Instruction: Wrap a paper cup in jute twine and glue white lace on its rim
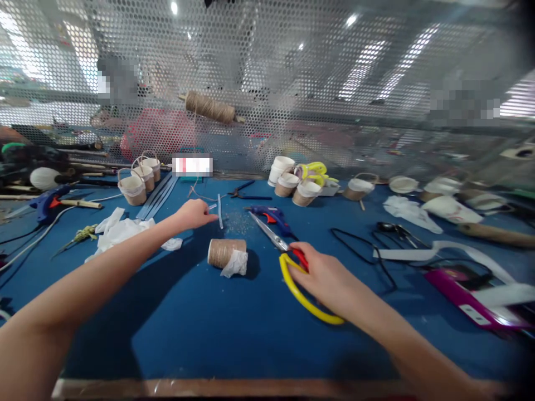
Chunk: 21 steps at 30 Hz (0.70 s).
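Observation:
My right hand (324, 273) grips a pair of scissors (307, 298) with yellow and red handles, its blades pointing away to the upper left. Just beyond the blades lies a blue glue gun (271, 217) with a red trigger. My left hand (193, 214) hovers over the table with fingers drawn together; a small clear piece shows at its fingertips, and whether it is held is unclear. Right beside those fingertips is a translucent glue stick (220, 211). Between my hands, a twine-wrapped cup (227, 253) rests on its side with crumpled white tissue (236, 263) against it.
Small twine-wrapped buckets (134, 189) stand at the back left, white cups (307, 192) at back centre. Pliers (246, 192) lie near the twine roll (211, 107) on the mesh. Tissue (123, 234) lies left; cords and a purple device (463, 298) lie right.

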{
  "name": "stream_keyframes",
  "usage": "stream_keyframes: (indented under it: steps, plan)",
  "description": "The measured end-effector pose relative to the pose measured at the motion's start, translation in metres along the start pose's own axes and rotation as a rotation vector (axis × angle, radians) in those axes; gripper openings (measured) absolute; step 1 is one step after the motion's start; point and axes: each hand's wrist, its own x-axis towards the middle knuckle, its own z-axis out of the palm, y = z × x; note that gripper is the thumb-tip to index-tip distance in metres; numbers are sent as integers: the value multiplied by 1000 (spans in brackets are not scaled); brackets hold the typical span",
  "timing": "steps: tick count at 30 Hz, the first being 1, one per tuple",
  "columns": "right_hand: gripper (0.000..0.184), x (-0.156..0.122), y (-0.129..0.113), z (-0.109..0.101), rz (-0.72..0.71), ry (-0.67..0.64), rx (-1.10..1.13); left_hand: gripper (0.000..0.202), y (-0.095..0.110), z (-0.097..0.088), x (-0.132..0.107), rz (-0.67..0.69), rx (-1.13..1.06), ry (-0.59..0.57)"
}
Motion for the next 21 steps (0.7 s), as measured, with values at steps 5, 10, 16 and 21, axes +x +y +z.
stream_keyframes:
  steps: [5,10,16,21]
  plan:
    - [33,-2,-3,32,3,1,-145,33,9,26,40,-49,134,-120]
    - [31,-5,-3,32,-72,-10,-276,32,8,26,41,-61,217,-175]
    - [35,1,0,11,-74,58,-310,25,-1,-6,9,-43,312,-70]
    - [36,13,8,7,-53,144,-163,16,-31,-55,-6,-104,378,176]
